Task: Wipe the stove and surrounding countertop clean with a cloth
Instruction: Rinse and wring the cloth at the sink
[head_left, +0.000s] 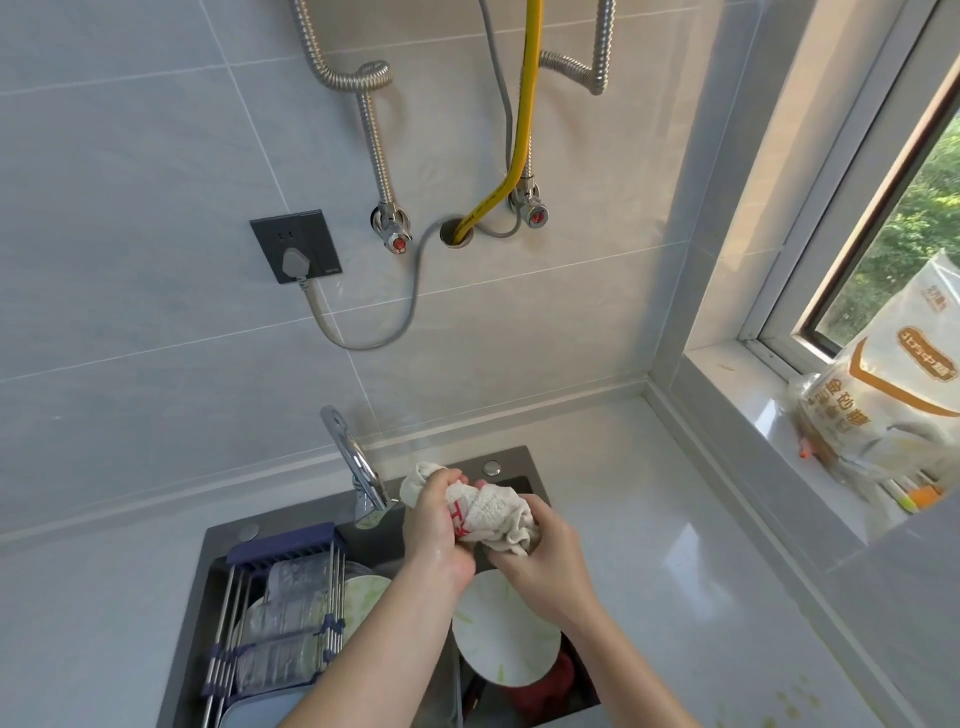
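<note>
Both my hands grip the cloth (493, 512) over the sink (218, 540): left hand (439, 525) at its 9 o'clock end, right hand (545, 556) at 4 o'clock. It looks soft, limp, probably wet; best held by the bunched ends.

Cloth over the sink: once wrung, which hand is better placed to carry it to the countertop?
Probably the right hand: it grips the cloth at its bunched end, nearest the countertop. The left hand holds the faucet-side end.
</note>
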